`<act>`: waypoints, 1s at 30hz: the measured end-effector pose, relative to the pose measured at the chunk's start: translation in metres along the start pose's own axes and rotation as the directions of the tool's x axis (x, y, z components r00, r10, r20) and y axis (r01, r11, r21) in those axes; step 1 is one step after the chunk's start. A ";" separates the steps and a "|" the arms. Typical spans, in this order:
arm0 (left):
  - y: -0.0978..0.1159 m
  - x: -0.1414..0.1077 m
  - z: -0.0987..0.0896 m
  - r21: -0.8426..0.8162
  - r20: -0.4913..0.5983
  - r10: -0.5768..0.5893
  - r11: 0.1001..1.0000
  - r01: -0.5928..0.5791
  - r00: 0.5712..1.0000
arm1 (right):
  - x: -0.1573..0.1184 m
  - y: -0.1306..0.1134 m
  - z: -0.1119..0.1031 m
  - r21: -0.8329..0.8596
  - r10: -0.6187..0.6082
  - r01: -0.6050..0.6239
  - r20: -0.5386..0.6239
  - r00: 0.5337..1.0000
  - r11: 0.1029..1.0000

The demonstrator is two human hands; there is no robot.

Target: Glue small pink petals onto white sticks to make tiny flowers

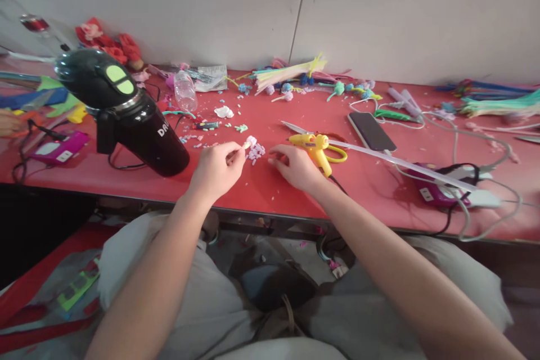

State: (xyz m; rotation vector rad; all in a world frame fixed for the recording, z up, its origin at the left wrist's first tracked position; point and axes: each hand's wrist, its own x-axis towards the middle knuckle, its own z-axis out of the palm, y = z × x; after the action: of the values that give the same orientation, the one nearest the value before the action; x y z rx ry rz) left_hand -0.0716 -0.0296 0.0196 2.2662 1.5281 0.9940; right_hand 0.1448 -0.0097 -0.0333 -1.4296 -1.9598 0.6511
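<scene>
My left hand (219, 167) pinches a small pale pink fuzzy piece (251, 140) with a yellowish stem, just above a little heap of lilac bits (255, 153) on the red table (261, 185). To the right of the heap, my right hand (294, 164) hovers low over the table, its fingers bent and slightly apart, with nothing visible between them. A yellow glue gun (314, 149) with a long clear glue stick (400, 163) lies beside that hand. Scissors (337, 152) with yellow-orange handles lie partly beneath the glue gun.
A large black tumbler (147, 132) stands left of my left hand. Behind are a clear plastic bottle (185, 91) and bundled pipe cleaners (287, 74). To the right lie a phone (372, 131), cables and a purple power strip (434, 188). Another person's hand (9, 122) shows at the far left.
</scene>
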 end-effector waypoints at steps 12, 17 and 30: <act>-0.004 -0.001 0.005 -0.023 0.005 0.008 1.000 -0.008 1.000 | 0.023 0.001 0.024 -0.113 -0.062 0.057 -0.042 0.997 0.992; -0.005 -0.002 0.010 -0.049 0.015 -0.010 0.999 0.010 1.000 | 0.020 0.006 0.021 -0.119 -0.078 0.073 -0.035 0.996 0.990; -0.006 -0.004 0.009 -0.038 0.022 -0.012 0.999 0.013 1.000 | 0.015 0.004 0.021 -0.081 -0.061 0.056 -0.058 0.996 0.995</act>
State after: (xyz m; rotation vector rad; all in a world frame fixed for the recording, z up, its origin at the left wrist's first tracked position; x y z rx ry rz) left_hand -0.0709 -0.0287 0.0077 2.2310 1.5001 0.9838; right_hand 0.1290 0.0053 -0.0481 -1.4168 -1.9916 0.5029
